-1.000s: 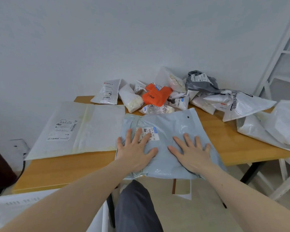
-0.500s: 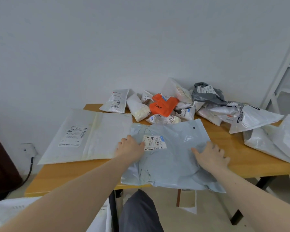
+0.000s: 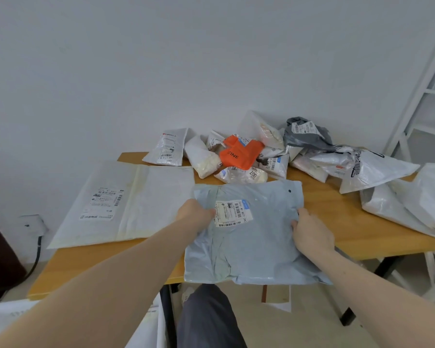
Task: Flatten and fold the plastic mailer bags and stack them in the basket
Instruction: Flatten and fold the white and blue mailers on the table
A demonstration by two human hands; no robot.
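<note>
A pale blue mailer bag (image 3: 259, 237) with a white shipping label lies on the wooden table (image 3: 342, 222), its near end hanging over the front edge. My left hand (image 3: 195, 213) grips its left edge with curled fingers. My right hand (image 3: 310, 232) holds its right edge, fingers curled around the plastic. A large flat white mailer (image 3: 126, 202) lies to the left. No basket is in view.
A heap of crumpled mailers sits at the table's back, among them an orange bag (image 3: 239, 154) and a dark grey bag (image 3: 304, 134). More white bags (image 3: 417, 199) lie at the right. A white ladder frame (image 3: 422, 91) stands far right; a wall rises behind.
Both hands went from pressing flat on the middle of the blue bag to gripping its left and right edges. The camera view has tilted upward.
</note>
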